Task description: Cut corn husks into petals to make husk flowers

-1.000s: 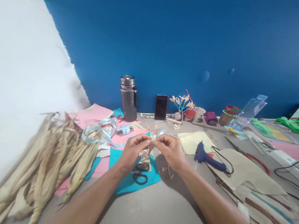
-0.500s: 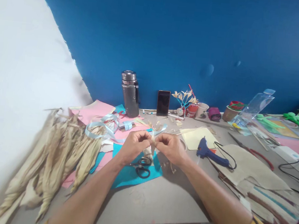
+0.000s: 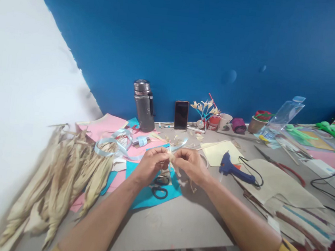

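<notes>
My left hand [image 3: 153,164] and my right hand [image 3: 191,166] meet at the middle of the table, fingertips pinched together on a small pale strip of corn husk [image 3: 171,154]. Much of the strip is hidden by my fingers. Below them, scissors with black handles [image 3: 159,192] lie on a blue-green sheet [image 3: 145,197]. A light blue ribbon [image 3: 113,145] curls to the left of my hands. Farther left lies a big bundle of dried corn husks [image 3: 57,177].
At the back stand a steel flask [image 3: 145,109], a phone [image 3: 181,115], husk flowers [image 3: 203,107] and a paper cup [image 3: 224,121]. To the right lie a blue glue gun [image 3: 236,170], pliers-like red-handled tool [image 3: 292,172], a tilted plastic bottle [image 3: 283,117] and a power strip [image 3: 324,174].
My left fingers have shifted slightly around the husk strip, and my right hand has turned a little. The whole view has moved slightly. Both hands keep their pinch.
</notes>
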A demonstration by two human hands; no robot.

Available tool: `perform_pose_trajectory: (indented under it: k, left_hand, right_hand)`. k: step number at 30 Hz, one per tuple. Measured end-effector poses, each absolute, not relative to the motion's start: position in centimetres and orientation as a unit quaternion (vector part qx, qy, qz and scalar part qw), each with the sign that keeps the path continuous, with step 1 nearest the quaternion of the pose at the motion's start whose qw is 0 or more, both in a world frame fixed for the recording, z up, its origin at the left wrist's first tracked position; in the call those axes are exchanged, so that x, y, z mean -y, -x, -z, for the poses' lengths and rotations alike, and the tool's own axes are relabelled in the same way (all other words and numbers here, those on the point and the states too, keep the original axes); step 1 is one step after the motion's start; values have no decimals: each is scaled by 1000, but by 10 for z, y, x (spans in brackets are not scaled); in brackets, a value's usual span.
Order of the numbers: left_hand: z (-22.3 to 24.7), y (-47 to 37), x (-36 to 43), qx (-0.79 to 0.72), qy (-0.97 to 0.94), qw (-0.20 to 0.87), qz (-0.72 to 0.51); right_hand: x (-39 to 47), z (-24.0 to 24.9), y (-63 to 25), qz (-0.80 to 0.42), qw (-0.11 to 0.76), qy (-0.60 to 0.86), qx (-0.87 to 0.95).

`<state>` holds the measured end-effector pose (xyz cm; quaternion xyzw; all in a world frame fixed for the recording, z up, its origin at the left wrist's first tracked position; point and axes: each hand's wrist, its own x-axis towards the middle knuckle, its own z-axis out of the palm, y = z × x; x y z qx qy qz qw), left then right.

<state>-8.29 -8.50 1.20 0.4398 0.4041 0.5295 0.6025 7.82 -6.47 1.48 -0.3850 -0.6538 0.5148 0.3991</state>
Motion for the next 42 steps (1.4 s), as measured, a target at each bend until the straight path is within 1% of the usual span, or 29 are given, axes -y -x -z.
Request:
perform_pose_trajectory:
  k: [3, 7, 10, 12, 14, 17, 19, 21, 24, 27, 29, 31, 33, 35, 37, 38, 40, 42]
  left_hand:
    - [-12, 84, 86, -400, -452, 613, -510]
    - [-13, 89, 85, -428, -476, 583, -500]
    - [-18, 97, 81, -430, -451, 566, -540]
    - [-22, 105, 77, -435, -412, 552, -580]
    - [-26, 111, 74, -436, -379, 540, -612]
    - [-30, 119, 72, -416, -340, 533, -654]
    - [-31, 120, 71, -404, -325, 527, -673]
    - [-30, 121, 72, -400, -322, 519, -683]
    - [-30, 120, 74, -383, -333, 515, -691]
    - [-34, 120, 79, -342, -354, 514, -702]
    - [-39, 121, 83, -315, -363, 515, -710]
    - [-45, 121, 87, -286, -363, 519, -720]
    - [-49, 121, 90, -256, -353, 524, -732]
    - [-50, 121, 92, -241, -327, 535, -741]
    - [-50, 121, 91, -248, -287, 551, -744]
    - [-49, 121, 90, -256, -263, 556, -745]
    - [-48, 122, 87, -270, -221, 562, -750]
    - [-48, 124, 86, -274, -196, 567, -752]
  right_hand:
    - [66, -16, -80, -512, 387, 383, 665]
    - [61, -13, -81, -498, 387, 372, 681]
    - [52, -3, -82, -461, 418, 383, 683]
    - [48, 5, -80, -401, 411, 397, 716]
    - [50, 13, -77, -343, 359, 376, 782]
    - [64, 16, -70, -240, 244, 311, 887]
    - [75, 14, -64, -165, 161, 297, 927]
    - [84, 11, -59, -126, 101, 298, 941]
    - [92, 9, -54, -92, 65, 313, 943]
    - [93, 10, -52, -84, 55, 331, 938]
    - [91, 11, -53, -110, 71, 353, 926]
    - [87, 11, -56, -178, 118, 382, 899]
    - [81, 10, -60, -301, 178, 408, 843]
    - [75, 8, -62, -459, 230, 413, 752]
    - [71, 7, -64, -596, 285, 380, 647]
    - [70, 7, -65, -644, 314, 350, 603]
    - [69, 6, -68, -697, 358, 287, 551]
    - [70, 5, -71, -701, 371, 257, 553]
